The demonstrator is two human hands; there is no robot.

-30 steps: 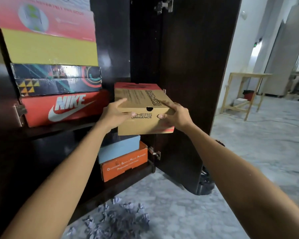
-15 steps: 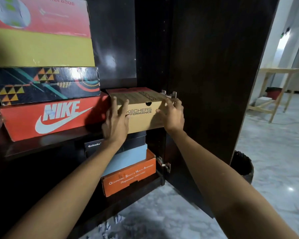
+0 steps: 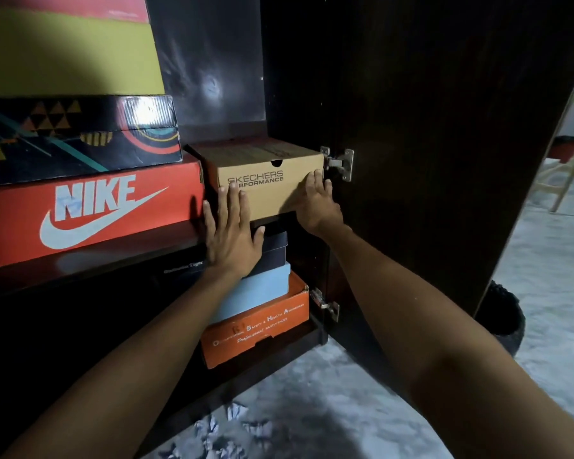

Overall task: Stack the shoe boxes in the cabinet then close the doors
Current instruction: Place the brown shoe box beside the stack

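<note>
Both hands, left [image 3: 231, 240] and right [image 3: 315, 202], press flat-fingered on the Skechers box [image 3: 272, 190], seating it; next I'd guess swing the door [image 3: 428, 127] closed.

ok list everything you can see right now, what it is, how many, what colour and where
Skechers box: 1, tan, top of right stack
Nike box: 1, red, left on shelf
patterned box: 1, black, on the Nike box
yellow box: 1, above the patterned box
black box: 1, under the Skechers box
blue box: 1, pale, below that
orange box: 1, stack bottom
cabinet door: 1, dark brown, open, right
left hand: flat on the Skechers box front
right hand: on its right corner
</note>
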